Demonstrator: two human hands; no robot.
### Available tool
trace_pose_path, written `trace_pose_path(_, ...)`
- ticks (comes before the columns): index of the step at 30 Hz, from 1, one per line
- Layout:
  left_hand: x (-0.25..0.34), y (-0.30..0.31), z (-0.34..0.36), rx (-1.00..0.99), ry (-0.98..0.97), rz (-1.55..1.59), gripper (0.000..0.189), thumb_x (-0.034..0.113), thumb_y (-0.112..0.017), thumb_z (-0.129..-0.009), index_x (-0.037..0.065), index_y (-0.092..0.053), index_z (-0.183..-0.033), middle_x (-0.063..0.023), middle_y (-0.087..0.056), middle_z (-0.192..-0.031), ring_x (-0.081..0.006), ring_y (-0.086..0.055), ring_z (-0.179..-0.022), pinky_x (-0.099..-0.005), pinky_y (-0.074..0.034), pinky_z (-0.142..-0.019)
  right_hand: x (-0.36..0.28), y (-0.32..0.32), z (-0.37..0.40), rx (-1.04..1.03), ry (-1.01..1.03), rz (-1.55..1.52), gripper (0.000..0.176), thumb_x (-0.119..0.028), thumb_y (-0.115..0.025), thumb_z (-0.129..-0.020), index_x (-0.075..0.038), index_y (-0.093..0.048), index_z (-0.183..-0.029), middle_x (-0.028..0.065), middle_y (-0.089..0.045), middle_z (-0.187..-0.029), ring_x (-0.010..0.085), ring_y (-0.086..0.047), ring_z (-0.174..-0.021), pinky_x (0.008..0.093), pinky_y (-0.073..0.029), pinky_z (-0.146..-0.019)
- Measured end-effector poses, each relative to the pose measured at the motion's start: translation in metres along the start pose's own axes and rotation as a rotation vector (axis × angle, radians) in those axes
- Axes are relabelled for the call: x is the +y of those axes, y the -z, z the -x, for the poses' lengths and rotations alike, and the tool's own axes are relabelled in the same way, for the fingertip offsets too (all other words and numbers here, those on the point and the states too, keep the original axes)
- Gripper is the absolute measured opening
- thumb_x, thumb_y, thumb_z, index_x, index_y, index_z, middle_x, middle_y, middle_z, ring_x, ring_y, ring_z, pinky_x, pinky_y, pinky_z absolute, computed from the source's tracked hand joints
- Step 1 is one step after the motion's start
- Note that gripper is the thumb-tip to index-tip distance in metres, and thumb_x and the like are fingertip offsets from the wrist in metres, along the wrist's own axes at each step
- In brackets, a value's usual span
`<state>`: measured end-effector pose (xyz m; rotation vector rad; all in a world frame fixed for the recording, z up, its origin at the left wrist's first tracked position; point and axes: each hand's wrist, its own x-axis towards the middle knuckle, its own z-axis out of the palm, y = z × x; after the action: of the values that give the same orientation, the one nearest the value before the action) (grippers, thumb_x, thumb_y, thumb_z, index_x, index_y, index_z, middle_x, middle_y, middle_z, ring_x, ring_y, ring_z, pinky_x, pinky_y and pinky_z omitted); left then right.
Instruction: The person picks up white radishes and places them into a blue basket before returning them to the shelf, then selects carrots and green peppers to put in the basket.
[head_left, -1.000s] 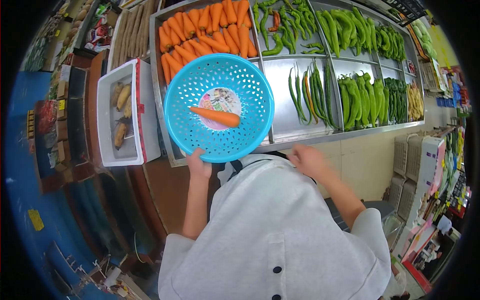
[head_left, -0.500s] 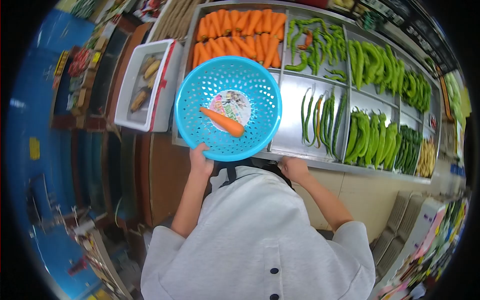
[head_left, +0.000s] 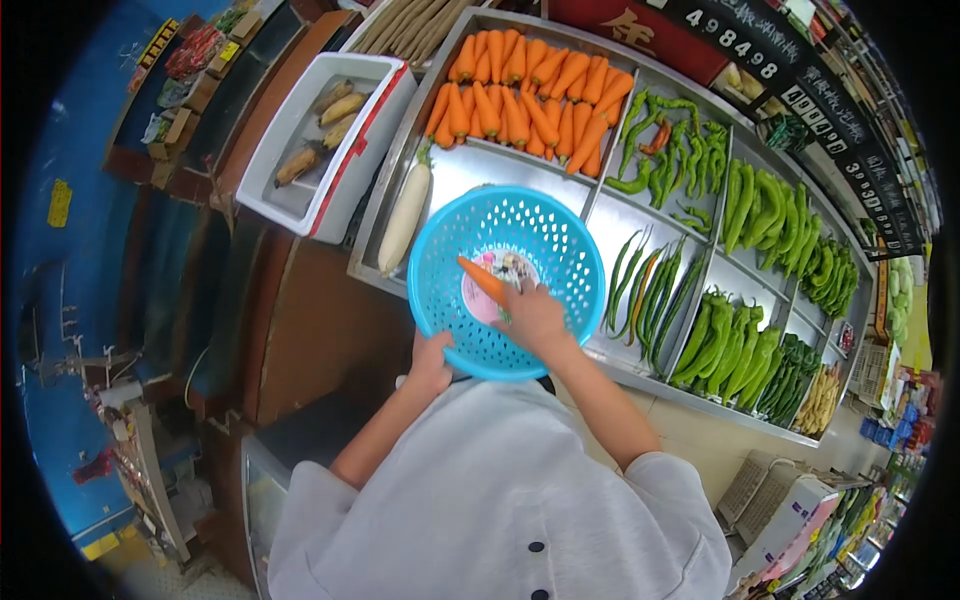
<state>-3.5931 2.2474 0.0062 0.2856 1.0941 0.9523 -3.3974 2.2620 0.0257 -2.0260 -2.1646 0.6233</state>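
A round blue plastic basket (head_left: 570, 240) with many holes is held in front of my body, over the near edge of the metal display tray. My left hand (head_left: 432, 362) grips its rim at the lower left. Inside lies one orange carrot (head_left: 482, 279), on the pink and white label at the bottom. My right hand (head_left: 537, 322) reaches into the basket, its fingers closed around the carrot's thick end. That end is hidden by the fingers, while the narrow tip points to the upper left.
The metal tray (head_left: 455, 170) holds rows of carrots (head_left: 500, 112), a white radish (head_left: 407, 220), and several compartments of green peppers (head_left: 765, 210). A white foam box (head_left: 262, 165) with brownish roots stands to the left. Stacked crates (head_left: 755, 490) are at the lower right.
My right hand has moved from the tray's edge into the basket and onto the carrot. The basket now sits lower and further right in view, and the white radish has come into sight.
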Motion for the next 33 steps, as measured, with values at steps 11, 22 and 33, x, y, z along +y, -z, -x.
trace_pose_path(11, 0.083, 0.04, -0.104, -0.075, 0.076, -0.075, 0.073, -0.014, -0.04, -0.063, 0.005, -0.035, -0.134, -0.013, -0.049, -0.122, -0.0284, -0.052, -0.112, -0.0401, -0.045, -0.095, -0.022, -0.026, -0.106, -0.237, -0.158, -0.165, 0.04, -0.029, -0.065, -0.077, -0.005, -0.056, -0.109, 0.0127, -0.064, -0.091, 0.0245, -0.065, -0.076, 0.0384, -0.053, -0.065)
trace_pose_path(22, 0.152, 0.049, -0.203, -0.094, 0.167, -0.066, 0.074, -0.014, -0.038, -0.066, 0.006, -0.031, -0.136, -0.0143, -0.048, -0.126, -0.0295, -0.052, -0.113, -0.0447, -0.047, -0.094, 0.099, 0.09, -0.222, 0.237, -0.537, -1.575, 0.031, -0.028, -0.055, -0.09, -0.012, -0.051, -0.117, 0.0017, -0.061, -0.094, 0.0121, -0.058, -0.079, 0.0253, -0.045, -0.062)
trace_pose_path(33, 0.134, 0.036, -0.216, -0.067, 0.316, -0.031, 0.074, -0.011, -0.041, -0.064, 0.004, -0.032, -0.136, -0.0154, -0.048, -0.126, -0.0337, -0.051, -0.116, -0.0503, -0.046, -0.095, 0.202, -0.016, -0.301, 0.487, -0.645, -0.135, 0.061, -0.034, -0.069, -0.078, 0.001, -0.049, -0.124, 0.0241, -0.056, -0.104, 0.0402, -0.054, -0.101, 0.0445, -0.045, -0.088)
